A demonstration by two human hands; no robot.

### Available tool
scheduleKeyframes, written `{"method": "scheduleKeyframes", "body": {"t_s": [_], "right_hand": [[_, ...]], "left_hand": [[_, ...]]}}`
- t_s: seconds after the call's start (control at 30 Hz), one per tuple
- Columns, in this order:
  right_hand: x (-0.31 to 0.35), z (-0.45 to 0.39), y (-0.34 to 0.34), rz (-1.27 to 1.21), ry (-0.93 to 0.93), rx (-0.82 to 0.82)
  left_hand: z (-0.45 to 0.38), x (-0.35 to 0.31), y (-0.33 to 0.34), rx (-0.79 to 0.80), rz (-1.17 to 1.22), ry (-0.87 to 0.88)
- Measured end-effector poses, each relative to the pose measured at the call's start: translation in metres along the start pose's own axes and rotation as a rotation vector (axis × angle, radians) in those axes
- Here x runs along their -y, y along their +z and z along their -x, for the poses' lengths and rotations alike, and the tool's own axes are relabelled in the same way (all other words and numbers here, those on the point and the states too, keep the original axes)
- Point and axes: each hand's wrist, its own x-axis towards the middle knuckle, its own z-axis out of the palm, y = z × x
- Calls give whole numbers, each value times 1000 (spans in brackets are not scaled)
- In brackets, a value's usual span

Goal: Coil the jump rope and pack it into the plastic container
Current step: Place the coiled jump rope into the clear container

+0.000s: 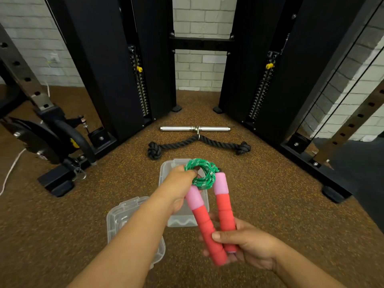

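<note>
Both hands are up over the floor (270,194), and the jump rope (201,173) is in the air between them. The left hand (180,183) reaches out toward twelve o'clock with its fingers curled through the green coil, which sits bunched in a tight ring at the top of the rope. The right hand (245,244), down at five o'clock, is wrapped around the lower ends of the two handles (209,231), thumb pressed across the front of the left one; the handles are red foam with pink tops and stand side by side, splaying a little apart as they rise to the coil. Right below the coil, on the floor, is the container (166,169), clear plastic and open, partly covered by the left wrist and the handles. Its lid (118,217) lies just beside it at seven o'clock, under the left forearm. Further out at twelve o'clock lie a black knotted rope (199,143) and, just past it, a steel bar (176,128), the two joined at the middle. Black machine columns (99,65) rise on either side in front of a pale brick wall (199,67).
</note>
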Motion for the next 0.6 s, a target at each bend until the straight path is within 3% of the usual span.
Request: {"method": "scheduleKeyframes", "body": {"t_s": [0.33,0.6], "right_hand": [[-20,-101,6,35,-68,-415],[-31,-188,-21,130,-189,-568]], "left_hand": [[-93,14,-26,78,-189,-46],[-189,43,-41,-63,-334,24]]}}
